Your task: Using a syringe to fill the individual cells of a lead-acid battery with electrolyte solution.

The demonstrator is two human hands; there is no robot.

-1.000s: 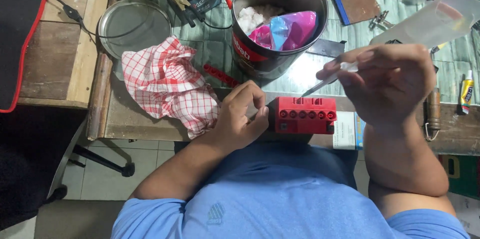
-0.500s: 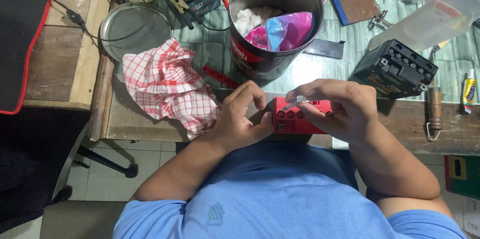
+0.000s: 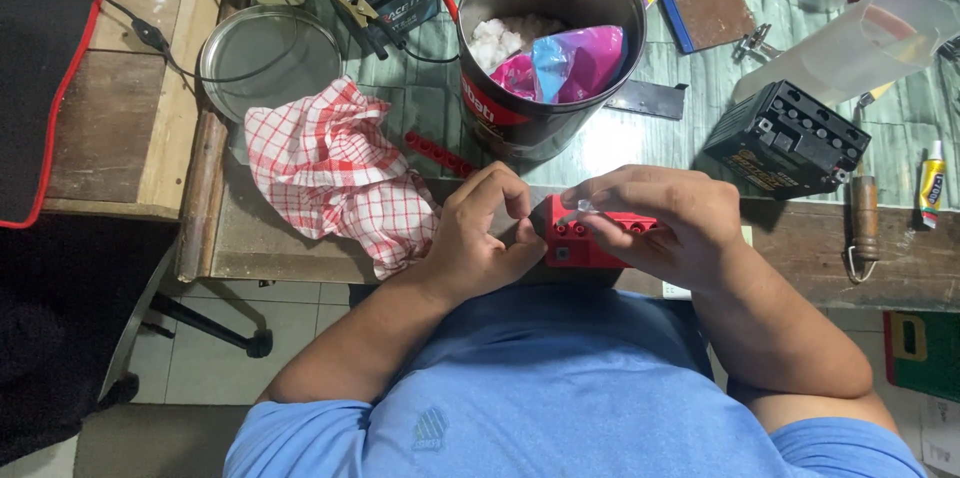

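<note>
Fingertips [image 3: 597, 221] of the right hand [image 3: 660, 223] pinch a small clear piece, too tiny to make out, and hold it right over the top row of holes in the red block [image 3: 585, 238], which sits at the near edge of the bench just in front of the big metal can [image 3: 545, 48]. On the block's other end the left hand [image 3: 480, 238] steadies it, thumb and forefinger curled together against its side. From where things stand, I'd say the fitting is mid-way: the clear piece looks placed at a hole but I cannot tell whether it is seated, and the other holes in the row show dark and open. Left of the can lies a crumpled red-checked cloth [image 3: 335, 173], with a round metal lid [image 3: 268, 60] beyond it. Right of the can, well apart from the hands, a small black battery [image 3: 785, 138] rests beside a clear plastic jug [image 3: 850, 43].
</note>
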